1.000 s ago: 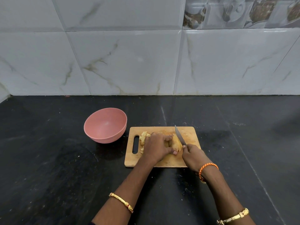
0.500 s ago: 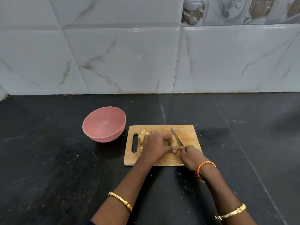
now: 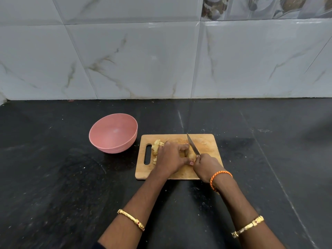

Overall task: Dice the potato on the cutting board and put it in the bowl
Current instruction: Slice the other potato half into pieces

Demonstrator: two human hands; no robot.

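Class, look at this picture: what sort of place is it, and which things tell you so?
Probably a home kitchen: a dark stone counter below a tiled wall, with a wooden cutting board and pink bowl.

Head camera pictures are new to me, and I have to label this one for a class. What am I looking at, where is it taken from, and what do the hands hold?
There is no machine here: a person wears one wide-angle camera on the head, so you look forward and down at their own two arms. On a dark counter lies a wooden cutting board, with an empty pink bowl standing to its left. The left hand grips a potato on the board. The right hand holds a knife, its blade against that potato. Pieces already cut lie by the board's handle slot.
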